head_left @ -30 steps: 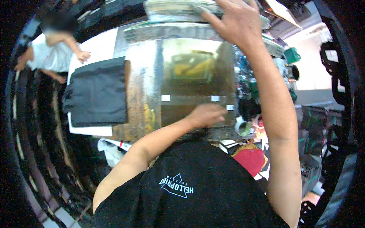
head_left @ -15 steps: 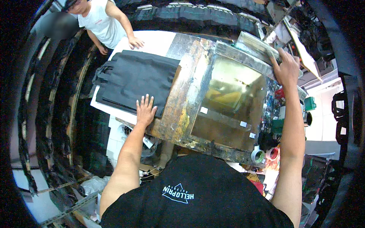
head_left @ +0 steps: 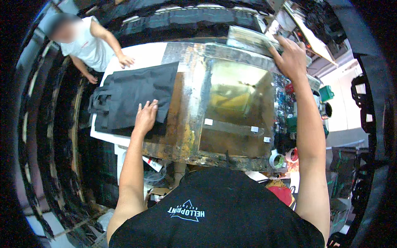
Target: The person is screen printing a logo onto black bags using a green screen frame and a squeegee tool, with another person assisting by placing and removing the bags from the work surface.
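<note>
A black fabric bag (head_left: 132,89) with handles at its left end lies on a white board (head_left: 109,138). My left hand (head_left: 145,118) rests on the bag near its right side, palm down, fingers stretched and holding nothing. At the far right, my right hand (head_left: 290,58) is closed round the right end of a long grey-green slab (head_left: 252,40), tilted and smeared; its exact kind is unclear. Below the slab lies a framed, shiny yellowish-brown panel (head_left: 240,105) with small white patches near its lower edge.
Across the table, a person in a white sleeveless top (head_left: 89,47) has a hand (head_left: 126,61) near the board. Tape rolls (head_left: 276,160) sit at the panel's near right corner. Green containers (head_left: 326,93) stand farther right. Dark racks (head_left: 76,136) line the left side.
The view has turned a little. My left hand's fingers are closer together, and the bag beneath shows a straighter right edge. My right hand still holds the slab.
</note>
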A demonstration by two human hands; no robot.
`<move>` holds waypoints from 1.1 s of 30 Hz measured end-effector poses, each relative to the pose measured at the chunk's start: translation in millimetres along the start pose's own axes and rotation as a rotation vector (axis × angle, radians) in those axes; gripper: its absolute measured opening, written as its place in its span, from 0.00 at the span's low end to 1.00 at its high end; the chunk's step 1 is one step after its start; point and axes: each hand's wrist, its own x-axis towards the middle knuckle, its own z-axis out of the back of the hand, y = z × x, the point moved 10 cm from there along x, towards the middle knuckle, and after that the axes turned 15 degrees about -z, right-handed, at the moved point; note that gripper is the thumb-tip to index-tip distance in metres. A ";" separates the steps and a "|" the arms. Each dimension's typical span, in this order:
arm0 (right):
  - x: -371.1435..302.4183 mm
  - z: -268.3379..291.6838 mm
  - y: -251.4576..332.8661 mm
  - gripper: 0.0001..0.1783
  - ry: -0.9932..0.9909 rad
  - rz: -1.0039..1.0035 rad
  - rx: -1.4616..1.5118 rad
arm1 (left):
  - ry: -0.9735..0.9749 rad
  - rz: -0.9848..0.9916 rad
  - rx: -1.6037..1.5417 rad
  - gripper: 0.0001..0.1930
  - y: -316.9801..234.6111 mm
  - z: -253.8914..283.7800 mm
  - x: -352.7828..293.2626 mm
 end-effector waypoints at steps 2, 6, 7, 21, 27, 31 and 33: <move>9.7 2.4 3.6 0.27 0.029 -0.017 0.001 | 0.102 -0.011 -0.017 0.26 -55.6 -22.6 39.5; 19.6 -1.8 5.0 0.29 0.002 0.008 -0.020 | 0.150 -0.050 -0.263 0.33 -167.2 -125.2 98.7; 20.4 -1.6 3.0 0.29 -0.010 0.021 0.035 | 0.188 -0.087 -0.187 0.35 -191.4 -148.4 103.0; 25.0 16.5 5.9 0.34 -0.012 0.040 0.205 | 0.234 -0.618 -0.046 0.57 -362.8 -224.4 163.9; 20.8 16.5 5.5 0.33 -0.011 0.030 0.219 | 0.086 -0.596 -0.142 0.58 -402.8 -228.7 144.6; 20.7 14.9 4.4 0.33 -0.011 0.017 0.208 | 0.045 -0.595 -0.174 0.59 -403.6 -226.8 133.3; 20.6 14.7 6.4 0.33 0.003 0.010 0.199 | 0.059 -0.614 -0.181 0.59 -400.2 -222.1 126.7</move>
